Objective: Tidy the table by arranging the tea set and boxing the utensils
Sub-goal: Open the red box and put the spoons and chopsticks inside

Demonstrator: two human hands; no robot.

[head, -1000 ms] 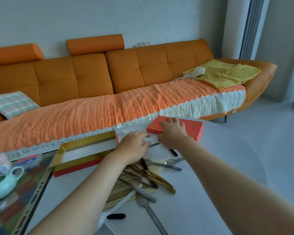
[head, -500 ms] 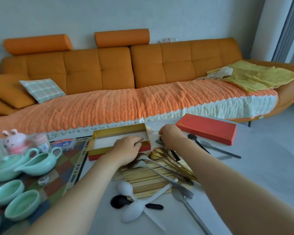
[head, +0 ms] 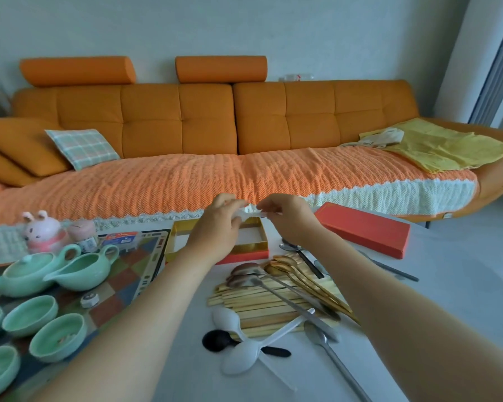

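Observation:
My left hand point(head: 219, 227) and my right hand point(head: 288, 217) are raised together over the open gold-lined red box point(head: 260, 245). Between them they pinch a small white object point(head: 251, 213), blurred. The red box lid point(head: 363, 229) lies to the right. Below the box a pile of utensils covers the table: wooden chopsticks point(head: 262, 303), gold spoons point(head: 299, 274), steel spoons point(head: 276, 285), white plastic spoons point(head: 244, 352) and a black spoon point(head: 218, 340). A mint-green teapot point(head: 26, 274), pitcher point(head: 84, 268) and several cups point(head: 31, 314) stand at the left.
A checkered tray mat point(head: 122, 282) lies under the tea set. A pink rabbit figure point(head: 42, 232) and a small jar point(head: 83, 235) stand behind it. More cutlery point(head: 389, 268) lies at the right. An orange sofa point(head: 215, 126) runs behind the white table point(head: 447, 285).
Both hands rose from the table and the box's edge and came together above the box, now pinching a small white object. The view shifted left, showing more of the tea set.

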